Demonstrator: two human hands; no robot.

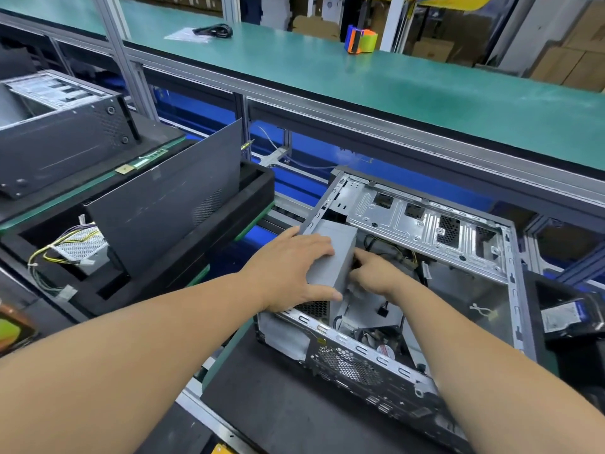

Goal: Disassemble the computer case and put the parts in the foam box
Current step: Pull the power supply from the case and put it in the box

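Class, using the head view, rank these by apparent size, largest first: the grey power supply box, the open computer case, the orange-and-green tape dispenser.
1. open computer case
2. grey power supply box
3. tape dispenser, though it sits far back, so distance shrinks it.

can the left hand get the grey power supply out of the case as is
Probably yes: the left hand already grips the power supply, and the case is open on top; cables behind it might snag.

Right hand [376, 273] fingertips hidden behind grey power supply [330, 257]; grip unclear. Left hand [291, 270] palm covers power supply's near-left face. Second computer case [59, 132] cut off by left edge. Side panel [170, 204] hides part of foam box [258, 188] interior. Label [556, 317] text at right too small to read.
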